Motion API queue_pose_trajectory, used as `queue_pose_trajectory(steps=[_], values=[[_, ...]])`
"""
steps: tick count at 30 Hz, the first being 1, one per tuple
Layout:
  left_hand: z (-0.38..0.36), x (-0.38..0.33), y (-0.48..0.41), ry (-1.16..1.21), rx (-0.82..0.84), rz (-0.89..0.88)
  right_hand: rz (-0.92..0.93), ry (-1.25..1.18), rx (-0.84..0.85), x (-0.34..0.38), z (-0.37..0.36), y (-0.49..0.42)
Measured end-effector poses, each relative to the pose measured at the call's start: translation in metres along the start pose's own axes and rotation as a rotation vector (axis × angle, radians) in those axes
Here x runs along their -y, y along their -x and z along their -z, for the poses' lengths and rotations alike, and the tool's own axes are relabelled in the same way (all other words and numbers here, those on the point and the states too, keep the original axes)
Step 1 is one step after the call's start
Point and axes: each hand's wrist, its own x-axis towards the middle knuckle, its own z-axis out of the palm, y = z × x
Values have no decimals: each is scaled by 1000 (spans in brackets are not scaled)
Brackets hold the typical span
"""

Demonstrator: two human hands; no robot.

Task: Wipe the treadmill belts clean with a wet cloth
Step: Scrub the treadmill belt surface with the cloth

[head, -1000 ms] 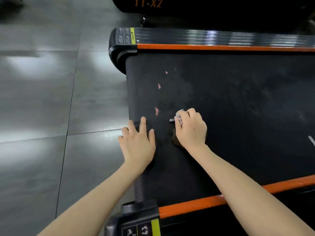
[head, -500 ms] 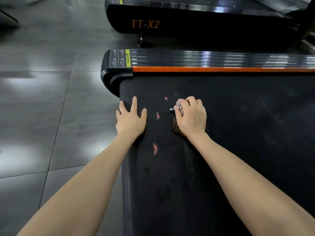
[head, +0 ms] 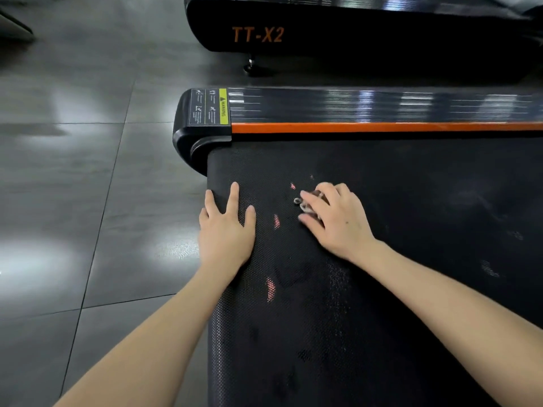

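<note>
Grey tiles (head: 88, 201) flank the belt (head: 396, 201). Our left grip (head: 226, 230) lies flat and open at its edge; our right grip (head: 338, 221) clutches the cloth (head: 305, 205) on it. So small a wad could miss the pink marks (head: 276, 221).

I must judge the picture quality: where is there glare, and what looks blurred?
Head view: lamp glare lies on the floor tiles and the side rail; the right hand and the cloth under it are blurred; the left hand and the belt are sharp.
</note>
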Motion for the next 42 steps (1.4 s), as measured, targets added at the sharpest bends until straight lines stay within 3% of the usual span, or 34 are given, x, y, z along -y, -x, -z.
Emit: queue_pose_trajectory(steps=[4,6,8,10,13,16,22,26,29,32,35,38,40,42], values=[[-1,1,0,-13,-1,-6,-356,126,69,-27,-26,-78],[-2,2,0,-21,-7,-8,-447,158,97,-28,-34,-97],[-1,1,-1,-25,-3,-4,-402,121,88,-17,-29,-89],[-1,1,-1,-26,-6,-6,-241,20,28,9,-16,-59],[-1,1,-1,-16,1,-8,59,-151,67,50,11,1],[-1,1,-1,-11,-3,-11,220,-220,83,42,13,1],[-2,1,-1,-11,-2,-4,-253,-59,101,20,-33,-105],[-1,1,-1,5,6,1,-148,-160,3,49,-7,-39],[-1,1,-1,6,4,-1,67,-288,84,66,26,29],[-1,1,-2,2,-2,4,186,-279,72,52,25,21],[-2,2,-2,-1,-2,10,-19,-155,-10,34,-4,-47],[-2,2,-2,9,-3,2,-269,-45,58,27,-27,-92],[-1,2,-2,23,7,8,-278,-28,38,41,-25,-80],[0,1,-1,22,7,6,-154,-125,-6,67,-4,-37]])
